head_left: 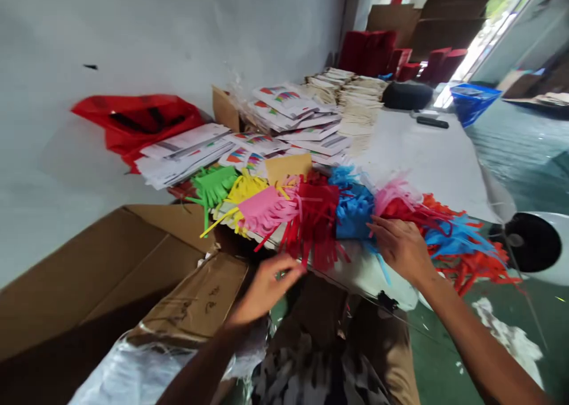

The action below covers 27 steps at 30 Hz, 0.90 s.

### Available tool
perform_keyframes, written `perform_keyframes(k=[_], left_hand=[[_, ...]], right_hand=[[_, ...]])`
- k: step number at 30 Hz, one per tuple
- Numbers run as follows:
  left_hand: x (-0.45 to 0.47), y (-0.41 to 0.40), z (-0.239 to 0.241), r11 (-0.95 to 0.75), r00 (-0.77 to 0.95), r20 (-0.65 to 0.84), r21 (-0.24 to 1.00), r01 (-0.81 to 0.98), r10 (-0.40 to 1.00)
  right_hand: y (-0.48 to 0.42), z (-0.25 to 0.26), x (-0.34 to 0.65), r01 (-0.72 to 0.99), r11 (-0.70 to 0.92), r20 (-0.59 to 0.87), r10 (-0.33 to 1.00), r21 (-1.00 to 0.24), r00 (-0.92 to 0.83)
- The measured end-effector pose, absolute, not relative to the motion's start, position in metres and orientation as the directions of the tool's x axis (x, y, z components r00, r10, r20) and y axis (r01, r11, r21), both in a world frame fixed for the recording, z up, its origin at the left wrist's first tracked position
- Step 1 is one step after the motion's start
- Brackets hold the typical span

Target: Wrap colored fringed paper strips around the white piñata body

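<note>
Along the near edge of a smooth white table surface [400, 168], a row of fringed paper pieces is laid out, each made up of a flat band and thin cut strips: a green piece [216, 185] toward the left end, followed by a yellow piece [246, 188], a pink piece [262, 206], a red piece [317, 215] and a blue piece [353, 215]. Toward the right corner, crinkled orange, red and blue strips [462, 239] are heaped loosely, some hung over the edge. The right hand [402, 245] is placed with bent fingers and fingertips at the blue piece's right side; whether the paper is gripped cannot be told. The left hand [271, 283] is held by the near edge, thumb and forefinger curved toward each other beside the red strips' ends; whether anything is pinched cannot be told. Behind the row, a stiff tan card [288, 166] is seen, and nearer the wall side flat printed packets [288, 105] are stacked unevenly. Cream-coloured bundles [360, 105] are piled farther back. Below the left end, a brown cardboard box [120, 245] is set with flaps spread.
</note>
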<state>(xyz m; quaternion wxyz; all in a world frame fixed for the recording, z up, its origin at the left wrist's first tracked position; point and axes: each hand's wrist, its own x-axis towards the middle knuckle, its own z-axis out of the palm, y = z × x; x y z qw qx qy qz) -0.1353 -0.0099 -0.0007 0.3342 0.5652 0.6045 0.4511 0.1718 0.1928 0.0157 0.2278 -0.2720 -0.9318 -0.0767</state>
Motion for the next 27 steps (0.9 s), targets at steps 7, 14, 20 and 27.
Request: perform_keyframes(k=[7, 14, 20, 27], left_hand=[[-0.254, 0.065, 0.037, 0.1, -0.492, 0.609, 0.562, 0.821, 0.622], [-0.28, 0.094, 0.02, 0.06, -0.422, 0.511, 0.582, 0.811, 0.749], [-0.28, 0.089, 0.026, 0.066, -0.415, 0.48, 0.59, 0.805, 0.773], [-0.285, 0.092, 0.039, 0.093, -0.425, 0.417, 0.617, 0.781, 0.804]], right_hand=[[0.159, 0.028, 0.158, 0.572, 0.82, 0.57, 0.481, -0.025, -0.666], [0.136, 0.024, 0.136, 0.492, 0.866, 0.597, 0.444, -0.092, -0.669], [0.125, 0.018, 0.128, 0.461, 0.882, 0.601, 0.422, -0.098, -0.679], [0.113, 0.004, 0.123, 0.434, 0.888, 0.573, 0.438, -0.154, -0.693]])
